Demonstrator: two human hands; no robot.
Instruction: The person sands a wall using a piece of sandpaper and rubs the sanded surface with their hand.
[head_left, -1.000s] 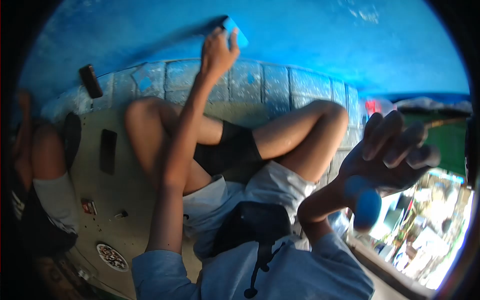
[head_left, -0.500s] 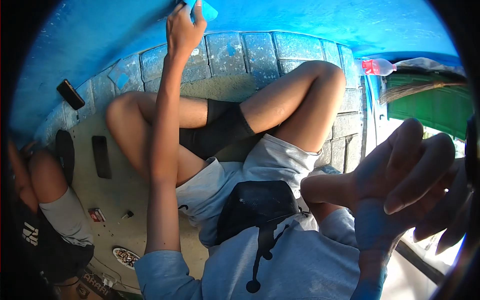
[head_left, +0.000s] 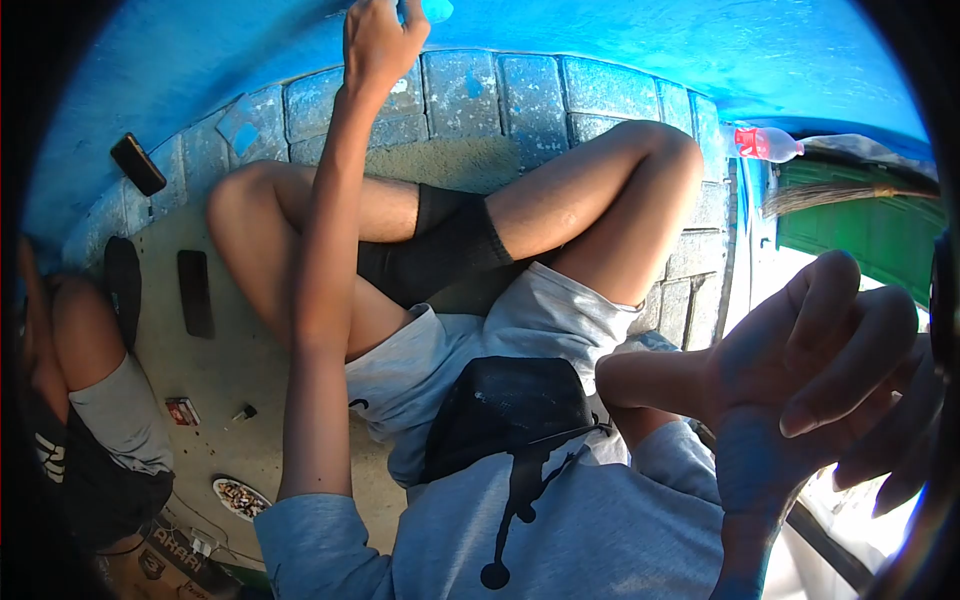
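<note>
My left hand [head_left: 383,38] reaches up to the blue wall [head_left: 600,28], its fingers closed on a flat light-blue piece [head_left: 437,10]. The top edge of the view cuts off part of the fingers and of the piece, so its kind is not clear. Close to the camera on the right, my right hand [head_left: 815,370] is raised with bent fingers apart. Nothing shows in it. Below the wall runs a row of grey blocks [head_left: 455,95] with blue paint marks, and my crossed legs lie between my arms.
Two dark phones [head_left: 138,165] [head_left: 196,293] lie to the left, beside another seated person [head_left: 95,330]. A small red pack [head_left: 182,411] and a dish of cigarette butts [head_left: 240,497] are on the floor. At right are a plastic bottle [head_left: 768,144] and a broom [head_left: 825,197].
My left hand and the light-blue piece have slid slightly up and to the right along the wall. The view has shifted a little; my right hand keeps nearly the same pose.
</note>
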